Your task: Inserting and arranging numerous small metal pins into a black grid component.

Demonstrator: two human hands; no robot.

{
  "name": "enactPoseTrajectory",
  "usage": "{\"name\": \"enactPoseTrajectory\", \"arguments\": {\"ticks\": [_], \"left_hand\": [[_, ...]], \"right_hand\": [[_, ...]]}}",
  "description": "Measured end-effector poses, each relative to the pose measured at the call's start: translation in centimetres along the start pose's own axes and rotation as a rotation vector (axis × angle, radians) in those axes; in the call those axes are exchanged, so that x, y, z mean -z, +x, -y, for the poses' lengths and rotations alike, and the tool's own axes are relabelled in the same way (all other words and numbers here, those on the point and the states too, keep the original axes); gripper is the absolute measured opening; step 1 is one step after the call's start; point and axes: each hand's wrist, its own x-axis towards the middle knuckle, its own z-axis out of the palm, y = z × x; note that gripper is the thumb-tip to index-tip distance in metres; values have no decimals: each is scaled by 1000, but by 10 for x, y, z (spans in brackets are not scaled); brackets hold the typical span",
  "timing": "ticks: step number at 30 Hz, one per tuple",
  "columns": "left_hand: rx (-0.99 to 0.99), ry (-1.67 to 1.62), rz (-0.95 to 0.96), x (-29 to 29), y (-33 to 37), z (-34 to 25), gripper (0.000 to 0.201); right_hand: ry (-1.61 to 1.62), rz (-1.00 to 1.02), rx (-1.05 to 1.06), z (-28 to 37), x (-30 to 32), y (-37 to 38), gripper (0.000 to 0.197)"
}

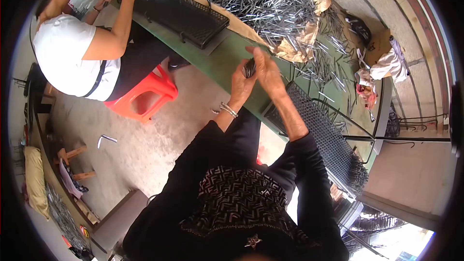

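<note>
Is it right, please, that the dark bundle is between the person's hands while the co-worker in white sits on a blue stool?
Not quite: the head view shows a red stool, not blue. The bundle between left hand and right hand, and the seated co-worker, are as stated.

Silver-grey pieces (275, 7), green table (220, 62), stool (166, 86) — bright red

Bright lower-right glare, fisheye-bent edges
</note>
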Motion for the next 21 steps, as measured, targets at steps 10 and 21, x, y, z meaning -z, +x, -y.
{"name": "enactPoseTrajectory", "arguments": {"ticks": [10, 21], "left_hand": [[-7, -95, 15, -1, 1, 13, 23], [490, -766, 622, -50, -75, -94, 14]], "right_hand": [[195, -158, -191, -14, 2, -20, 68], [229, -75, -389, 86, 111, -98, 43]]}}
